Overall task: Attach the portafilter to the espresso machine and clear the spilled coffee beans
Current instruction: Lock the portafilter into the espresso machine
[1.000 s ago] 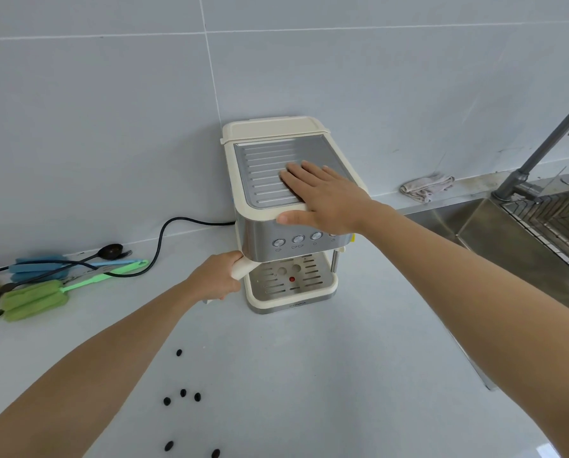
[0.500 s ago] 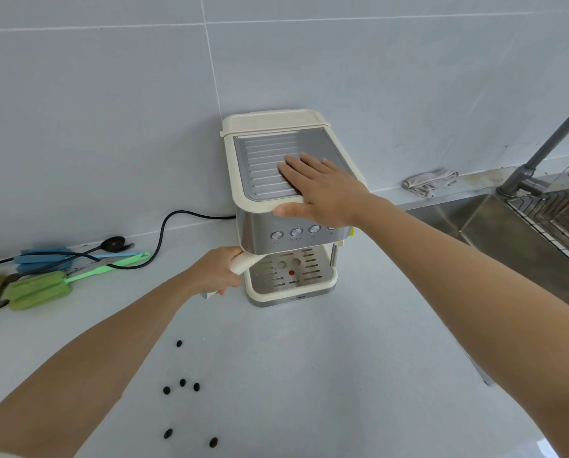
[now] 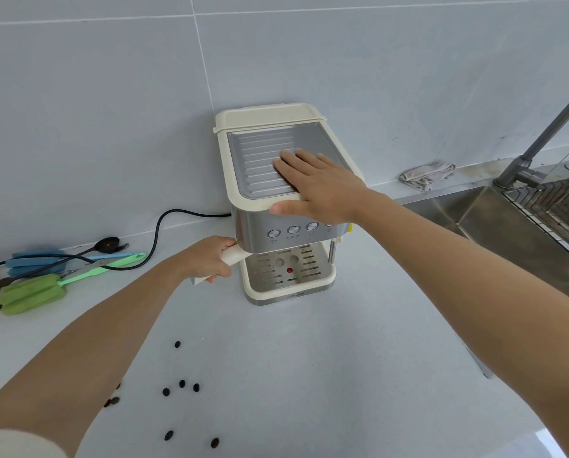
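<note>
A cream and steel espresso machine [image 3: 253, 223] stands against the tiled wall. My left hand [image 3: 207, 259] is shut on the cream handle of the portafilter [image 3: 235, 256], which runs in under the machine's front left; its basket end is hidden beneath the machine. My right hand [image 3: 319, 186] lies flat, fingers apart, on the ribbed top plate, thumb over the front edge. Several dark coffee beans [image 3: 182, 385] lie scattered on the grey counter in front, near my left forearm.
Green and blue brushes [image 3: 32, 294] and a black spoon [image 3: 106, 244] lie at the left by the black power cord [image 3: 159, 226]. A steel sink [image 3: 494, 209] with a tap [image 3: 540, 140] is at the right, a grey cloth [image 3: 426, 175] behind it.
My left hand has swung the portafilter handle slightly rightward, closer under the machine. My right hand stays pressed on the top plate. The view has shifted a little.
</note>
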A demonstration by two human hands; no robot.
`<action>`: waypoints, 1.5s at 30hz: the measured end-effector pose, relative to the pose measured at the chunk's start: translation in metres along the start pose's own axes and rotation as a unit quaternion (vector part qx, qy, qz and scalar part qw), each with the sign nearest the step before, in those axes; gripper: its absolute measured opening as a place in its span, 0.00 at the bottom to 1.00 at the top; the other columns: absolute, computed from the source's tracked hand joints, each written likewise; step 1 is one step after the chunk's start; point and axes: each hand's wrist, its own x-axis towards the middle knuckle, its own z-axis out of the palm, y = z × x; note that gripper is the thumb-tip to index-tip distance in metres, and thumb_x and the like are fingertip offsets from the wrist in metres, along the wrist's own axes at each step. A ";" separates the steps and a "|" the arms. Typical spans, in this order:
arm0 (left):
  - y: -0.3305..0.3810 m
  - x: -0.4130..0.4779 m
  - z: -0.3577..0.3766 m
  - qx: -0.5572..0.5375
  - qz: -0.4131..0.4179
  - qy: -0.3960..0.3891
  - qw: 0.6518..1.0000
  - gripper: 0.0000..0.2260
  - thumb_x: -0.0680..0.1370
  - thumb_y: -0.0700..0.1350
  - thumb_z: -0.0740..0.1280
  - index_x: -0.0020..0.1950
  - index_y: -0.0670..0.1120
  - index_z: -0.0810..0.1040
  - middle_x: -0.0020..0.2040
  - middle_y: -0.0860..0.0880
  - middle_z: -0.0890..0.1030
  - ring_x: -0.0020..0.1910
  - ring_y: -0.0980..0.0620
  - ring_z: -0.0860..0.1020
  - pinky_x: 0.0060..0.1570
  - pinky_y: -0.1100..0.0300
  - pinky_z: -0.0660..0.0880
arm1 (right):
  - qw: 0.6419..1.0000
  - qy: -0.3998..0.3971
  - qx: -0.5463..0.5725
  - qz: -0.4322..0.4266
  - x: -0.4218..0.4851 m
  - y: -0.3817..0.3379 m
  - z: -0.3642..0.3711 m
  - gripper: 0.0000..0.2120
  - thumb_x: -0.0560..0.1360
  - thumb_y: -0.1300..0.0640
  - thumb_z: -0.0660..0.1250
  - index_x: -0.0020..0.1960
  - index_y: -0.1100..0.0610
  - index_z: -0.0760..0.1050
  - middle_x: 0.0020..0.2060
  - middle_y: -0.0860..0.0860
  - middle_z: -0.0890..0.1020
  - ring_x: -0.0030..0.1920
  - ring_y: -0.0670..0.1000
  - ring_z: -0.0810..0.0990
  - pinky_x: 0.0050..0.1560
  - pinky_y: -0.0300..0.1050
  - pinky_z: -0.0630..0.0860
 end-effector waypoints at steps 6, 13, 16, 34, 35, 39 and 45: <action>-0.001 0.003 -0.006 0.007 0.006 -0.007 1.000 0.16 0.66 0.33 0.67 0.50 0.47 0.74 0.38 0.48 0.74 0.25 0.50 0.71 0.23 0.65 0.71 | 1.000 0.006 -0.003 -0.005 -0.001 0.000 -0.001 0.37 0.73 0.34 0.49 0.73 0.55 0.48 0.75 0.51 0.53 0.74 0.54 0.48 0.72 0.52 0.47; 0.000 0.005 -0.013 0.001 0.000 -0.027 1.000 0.15 0.66 0.32 0.67 0.48 0.47 0.74 0.37 0.48 0.73 0.24 0.53 0.72 0.24 0.64 0.70 | 1.000 0.003 0.000 -0.001 -0.001 -0.001 -0.001 0.37 0.73 0.34 0.49 0.74 0.55 0.48 0.75 0.51 0.53 0.75 0.54 0.48 0.73 0.52 0.46; 0.001 0.004 -0.013 -0.003 0.002 -0.027 1.000 0.14 0.66 0.32 0.67 0.45 0.48 0.73 0.36 0.48 0.73 0.24 0.53 0.71 0.23 0.64 0.70 | 1.000 0.008 -0.001 -0.003 0.000 -0.001 -0.001 0.37 0.73 0.34 0.49 0.73 0.55 0.49 0.75 0.51 0.54 0.74 0.54 0.49 0.72 0.52 0.47; 0.003 -0.004 -0.003 -0.026 0.013 -0.005 1.000 0.14 0.67 0.32 0.67 0.48 0.47 0.73 0.37 0.49 0.74 0.26 0.51 0.72 0.19 0.68 0.69 | 1.000 0.017 -0.003 -0.006 -0.001 0.000 0.001 0.37 0.73 0.34 0.49 0.73 0.55 0.50 0.75 0.52 0.55 0.74 0.54 0.49 0.72 0.52 0.48; 0.003 -0.005 -0.003 -0.029 0.013 -0.004 0.999 0.14 0.67 0.32 0.67 0.48 0.47 0.73 0.36 0.49 0.74 0.25 0.51 0.72 0.20 0.68 0.70 | 1.000 0.018 -0.003 -0.007 -0.001 0.000 0.001 0.37 0.73 0.34 0.49 0.73 0.55 0.50 0.75 0.52 0.55 0.74 0.54 0.50 0.72 0.52 0.48; 0.006 -0.011 0.006 -0.041 0.009 0.011 0.999 0.13 0.67 0.32 0.67 0.47 0.47 0.73 0.36 0.49 0.73 0.23 0.52 0.71 0.22 0.64 0.70 | 1.000 0.021 0.001 -0.006 -0.001 -0.001 0.001 0.37 0.73 0.34 0.50 0.73 0.56 0.51 0.74 0.52 0.55 0.74 0.54 0.50 0.72 0.52 0.48; 0.016 -0.021 0.030 -0.069 -0.009 0.027 0.997 0.14 0.68 0.33 0.65 0.51 0.46 0.71 0.37 0.50 0.73 0.23 0.51 0.72 0.23 0.63 0.69 | 1.000 0.018 0.003 -0.002 -0.001 -0.001 0.001 0.37 0.73 0.34 0.50 0.73 0.55 0.50 0.75 0.51 0.54 0.74 0.54 0.49 0.72 0.52 0.47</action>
